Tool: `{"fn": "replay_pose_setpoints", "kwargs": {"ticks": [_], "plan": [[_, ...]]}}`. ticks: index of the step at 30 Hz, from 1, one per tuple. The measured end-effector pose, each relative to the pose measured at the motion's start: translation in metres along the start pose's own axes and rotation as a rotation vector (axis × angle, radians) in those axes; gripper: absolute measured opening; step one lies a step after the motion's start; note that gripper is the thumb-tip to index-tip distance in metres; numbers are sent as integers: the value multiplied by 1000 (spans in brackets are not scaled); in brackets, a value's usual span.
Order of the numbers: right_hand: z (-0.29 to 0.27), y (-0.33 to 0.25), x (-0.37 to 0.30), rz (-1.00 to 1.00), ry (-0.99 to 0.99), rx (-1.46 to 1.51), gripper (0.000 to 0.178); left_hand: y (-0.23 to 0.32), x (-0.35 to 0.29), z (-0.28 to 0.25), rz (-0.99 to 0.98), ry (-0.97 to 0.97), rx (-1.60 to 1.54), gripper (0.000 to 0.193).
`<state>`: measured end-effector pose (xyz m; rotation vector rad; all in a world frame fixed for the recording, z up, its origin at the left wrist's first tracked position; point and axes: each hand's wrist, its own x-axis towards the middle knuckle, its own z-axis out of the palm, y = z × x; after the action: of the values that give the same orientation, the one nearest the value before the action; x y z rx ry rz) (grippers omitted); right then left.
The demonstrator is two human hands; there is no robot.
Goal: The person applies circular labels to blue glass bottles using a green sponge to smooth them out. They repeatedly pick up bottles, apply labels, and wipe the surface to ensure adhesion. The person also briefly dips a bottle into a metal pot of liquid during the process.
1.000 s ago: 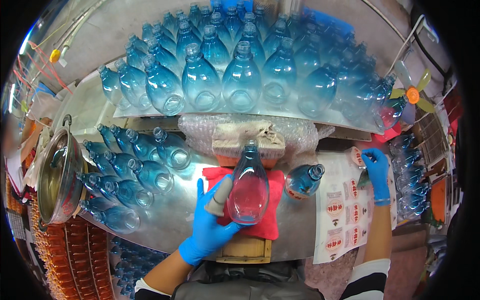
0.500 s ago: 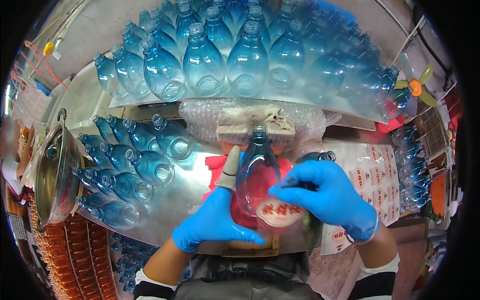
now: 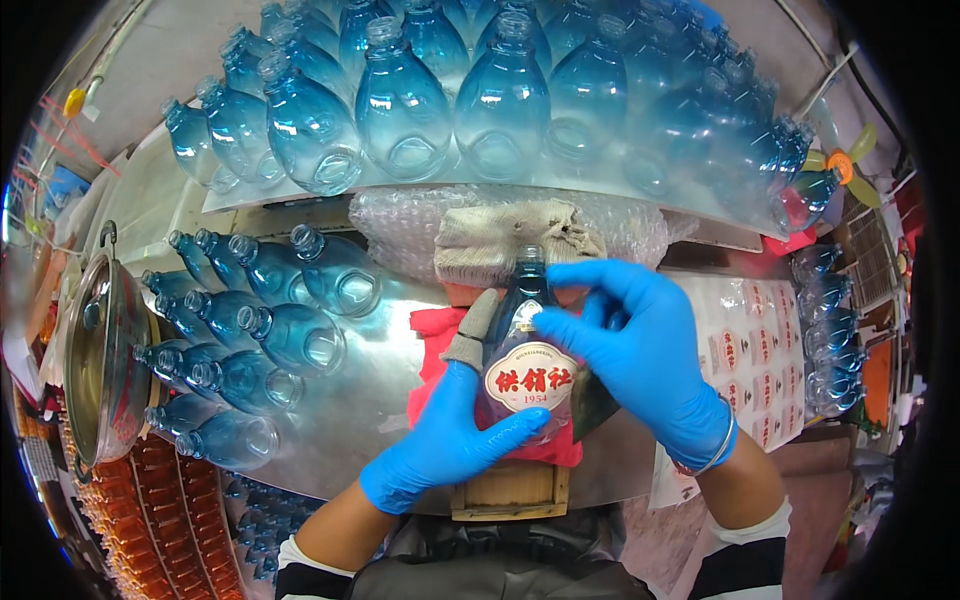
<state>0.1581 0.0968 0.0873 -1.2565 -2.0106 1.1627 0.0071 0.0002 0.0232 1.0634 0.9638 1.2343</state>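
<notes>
Behind the metal table (image 3: pixel 385 410), blue bottles (image 3: pixel 403 110) crowd together; front and centre, one labelled bottle (image 3: pixel 529 337) lies over red cloth (image 3: pixel 430 365), neck at a folded beige cloth (image 3: pixel 490 240). Left hand (image 3: pixel 440 425) cups it, fingers up one side, thumb across the bottom. Right hand (image 3: pixel 640 355), half curled, thumb and forefinger parted, works by the small upper label (image 3: pixel 527 316); can't tell if the tucked fingers grip anything.

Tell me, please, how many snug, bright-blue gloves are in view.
2: one on the left hand at the transparent blue bottle, the other on the right hand near the bottle's neck.
</notes>
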Motion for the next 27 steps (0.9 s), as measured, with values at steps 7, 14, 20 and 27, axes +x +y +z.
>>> {"fn": "replay_pose_setpoints", "kwargs": {"ticks": [7, 14, 20, 27], "plan": [[17, 21, -55, 219, 56, 413, 67, 16, 14, -11, -170, 76, -210, 72], [52, 48, -70, 241, -24, 764, 84, 27, 29, -9, -355, 85, -237, 56], [56, 49, -70, 189, -2, 874, 84, 26, 27, -5, -331, 120, -232, 54], [53, 50, -70, 212, -34, 837, 83, 27, 26, -1, -314, 149, -228, 52]]}}
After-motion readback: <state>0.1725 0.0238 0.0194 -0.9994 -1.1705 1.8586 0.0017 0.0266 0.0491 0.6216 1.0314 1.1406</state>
